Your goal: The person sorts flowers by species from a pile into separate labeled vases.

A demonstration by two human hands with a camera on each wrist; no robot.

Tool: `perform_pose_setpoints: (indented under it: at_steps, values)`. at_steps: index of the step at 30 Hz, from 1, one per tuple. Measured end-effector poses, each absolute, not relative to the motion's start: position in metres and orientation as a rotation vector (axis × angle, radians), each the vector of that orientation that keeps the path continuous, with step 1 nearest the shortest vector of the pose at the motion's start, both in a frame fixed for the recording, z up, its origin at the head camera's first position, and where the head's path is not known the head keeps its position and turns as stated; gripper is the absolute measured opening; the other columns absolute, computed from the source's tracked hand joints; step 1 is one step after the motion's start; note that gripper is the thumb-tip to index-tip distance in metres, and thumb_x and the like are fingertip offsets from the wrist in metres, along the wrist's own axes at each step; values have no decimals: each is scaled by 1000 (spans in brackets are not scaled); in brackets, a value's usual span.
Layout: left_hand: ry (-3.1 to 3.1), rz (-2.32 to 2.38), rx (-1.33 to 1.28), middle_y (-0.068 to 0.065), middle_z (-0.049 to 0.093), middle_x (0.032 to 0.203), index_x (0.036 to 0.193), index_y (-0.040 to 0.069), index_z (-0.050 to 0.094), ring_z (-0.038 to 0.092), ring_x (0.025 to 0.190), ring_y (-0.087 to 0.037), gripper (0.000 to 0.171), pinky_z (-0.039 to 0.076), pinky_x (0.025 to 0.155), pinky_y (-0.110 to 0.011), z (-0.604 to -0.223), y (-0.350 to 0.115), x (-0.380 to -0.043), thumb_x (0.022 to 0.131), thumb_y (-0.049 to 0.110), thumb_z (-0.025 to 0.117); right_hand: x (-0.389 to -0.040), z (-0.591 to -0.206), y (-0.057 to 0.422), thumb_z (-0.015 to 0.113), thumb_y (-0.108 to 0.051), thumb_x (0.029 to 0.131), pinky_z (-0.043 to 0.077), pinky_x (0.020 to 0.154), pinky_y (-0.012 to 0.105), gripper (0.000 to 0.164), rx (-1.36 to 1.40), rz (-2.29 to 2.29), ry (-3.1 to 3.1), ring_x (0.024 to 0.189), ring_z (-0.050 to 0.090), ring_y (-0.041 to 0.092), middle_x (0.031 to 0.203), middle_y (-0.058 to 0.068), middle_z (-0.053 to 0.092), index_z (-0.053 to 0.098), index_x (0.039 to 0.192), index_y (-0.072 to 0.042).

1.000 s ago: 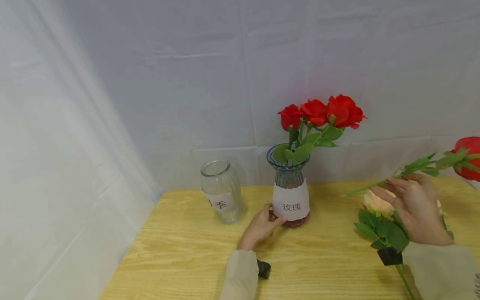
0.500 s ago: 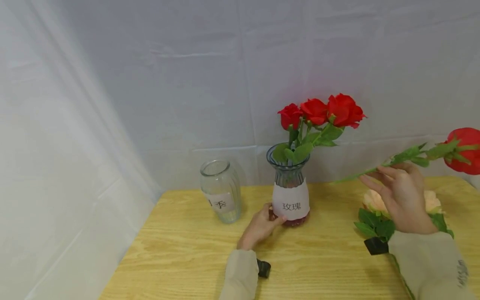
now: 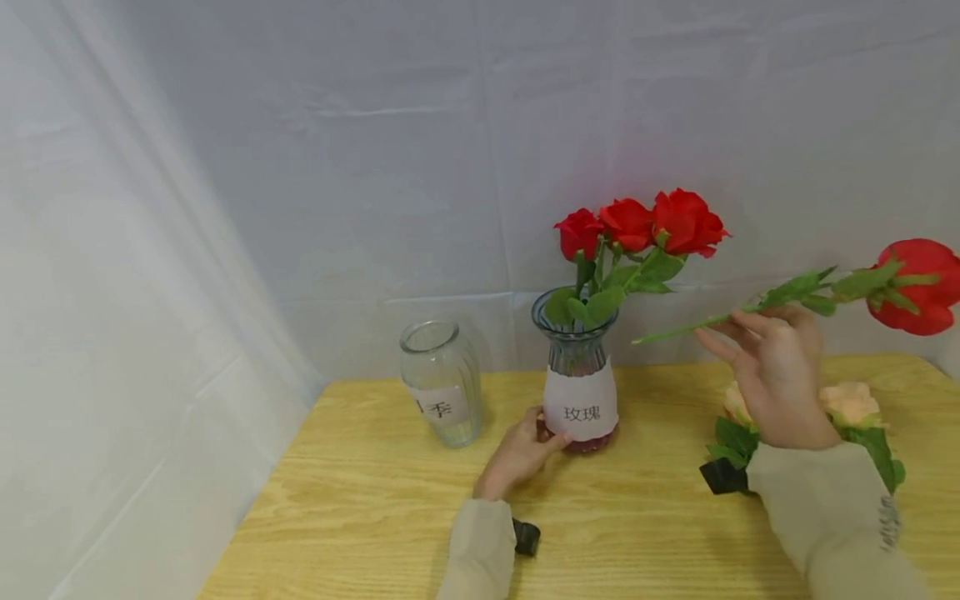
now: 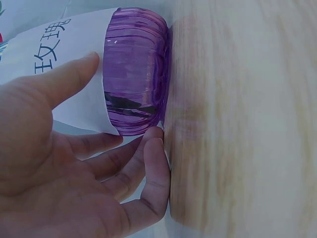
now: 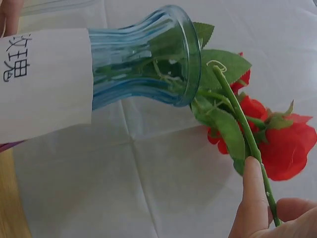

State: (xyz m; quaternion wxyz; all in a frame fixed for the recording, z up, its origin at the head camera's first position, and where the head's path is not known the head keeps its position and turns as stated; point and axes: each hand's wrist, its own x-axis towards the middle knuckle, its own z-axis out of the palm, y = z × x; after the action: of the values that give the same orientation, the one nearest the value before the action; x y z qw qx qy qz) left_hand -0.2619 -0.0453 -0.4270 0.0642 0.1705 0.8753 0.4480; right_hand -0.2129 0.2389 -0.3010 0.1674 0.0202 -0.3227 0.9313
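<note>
A blue-to-purple glass vase (image 3: 579,354) with a white paper label stands upright on the table, with three red roses (image 3: 628,223) in it. My left hand (image 3: 521,450) holds the vase low down, thumb on the label and fingers round the side; the left wrist view shows the purple base (image 4: 133,69) close up. To the right of the vase, my right hand (image 3: 780,367) pinches the green stem of another red rose (image 3: 915,287). Its bloom points right, and the bare stem end (image 5: 218,72) points left toward the vase, appearing in front of the leaves in the right wrist view.
A clear glass vase (image 3: 442,375) with a label stands left of the held one. Peach flowers (image 3: 851,404) with green leaves lie on the wooden table (image 3: 360,517) under my right arm. A white cloth (image 3: 375,167) hangs behind.
My right hand has moved left and up with the rose, bringing its stem end closer to the vase. My left hand has stayed at the vase.
</note>
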Motion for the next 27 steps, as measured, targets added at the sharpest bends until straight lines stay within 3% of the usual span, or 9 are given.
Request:
perform_pose_setpoints:
  at_steps: [15, 27]
  values:
    - [2638, 1350, 527, -14, 63, 108, 141, -8, 46, 55, 89, -20, 61, 48, 80, -36, -427, -46, -263, 97, 26, 71, -221, -282, 196, 59, 13, 95, 60, 69, 44, 40, 35, 2508, -822, 68, 64, 26, 89, 10, 42, 25, 100, -7]
    - [2650, 1336, 506, -13, 62, 108, 142, -8, 46, 55, 95, -22, 62, 48, 88, -41, -427, -45, -263, 97, 27, 71, -227, -282, 169, 53, 9, 99, 60, 69, 40, 26, 69, 2309, -1002, 74, 63, 22, 90, 10, 41, 33, 99, -6]
